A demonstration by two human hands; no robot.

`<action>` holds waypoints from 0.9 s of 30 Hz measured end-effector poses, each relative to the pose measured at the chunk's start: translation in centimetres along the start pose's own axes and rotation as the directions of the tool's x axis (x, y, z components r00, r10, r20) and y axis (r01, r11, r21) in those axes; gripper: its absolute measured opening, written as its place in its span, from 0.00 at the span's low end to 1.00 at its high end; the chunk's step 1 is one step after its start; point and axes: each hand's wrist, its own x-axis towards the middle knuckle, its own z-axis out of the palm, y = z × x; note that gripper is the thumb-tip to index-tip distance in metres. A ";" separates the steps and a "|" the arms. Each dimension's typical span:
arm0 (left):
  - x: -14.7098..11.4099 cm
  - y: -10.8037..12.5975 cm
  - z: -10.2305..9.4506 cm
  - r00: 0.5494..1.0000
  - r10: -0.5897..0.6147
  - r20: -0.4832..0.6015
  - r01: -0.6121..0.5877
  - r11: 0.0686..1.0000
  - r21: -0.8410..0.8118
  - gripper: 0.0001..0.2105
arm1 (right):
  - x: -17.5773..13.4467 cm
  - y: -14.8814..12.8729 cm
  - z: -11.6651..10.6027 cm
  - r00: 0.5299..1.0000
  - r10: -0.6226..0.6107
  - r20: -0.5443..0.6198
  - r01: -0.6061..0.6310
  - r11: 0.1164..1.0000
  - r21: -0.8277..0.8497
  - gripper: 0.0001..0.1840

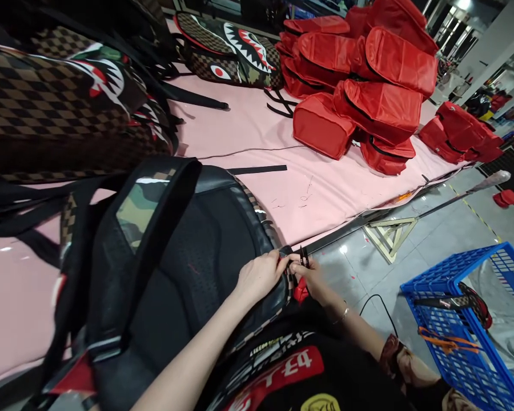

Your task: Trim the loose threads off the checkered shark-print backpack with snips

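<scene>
A black padded backpack (205, 228) lies back side up in front of me, with checkered edging and a camouflage patch on its shoulder strap (143, 251). My left hand (261, 273) rests on its near right edge, fingers closed in a pinch on the edge. Close against it, my right hand (310, 275) is closed too, at the same corner. A small dark two-pronged tool (304, 257) sticks up from the right fingers; its exact kind is unclear. Just below hangs a bit of red fabric (300, 291). What lies between the fingertips is hidden.
Checkered shark-face backpacks (235, 54) (55, 108) lie at the back and left of the pink-covered table (240, 125). Red bags (377, 108) are piled at the far right. A blue plastic crate (449, 342) and a triangular metal stand (389, 234) are on the floor.
</scene>
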 end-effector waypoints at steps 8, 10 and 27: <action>-0.1 -3.3 2.7 0.998 -0.048 0.027 0.054 0.769 -0.637 0.15 | -1.0 0.8 -0.2 0.994 -0.105 -0.003 0.104 0.988 -0.113 0.15; -0.1 -3.5 2.9 0.999 -0.044 0.032 0.054 0.746 -0.664 0.15 | -1.5 0.6 -0.5 0.996 -0.091 -0.020 0.085 0.979 -0.184 0.15; 1.5 -1.6 0.4 1.000 0.010 0.021 0.003 0.850 -0.526 0.23 | -4.3 -0.6 -4.0 0.979 -0.137 0.153 0.205 0.649 -0.733 0.15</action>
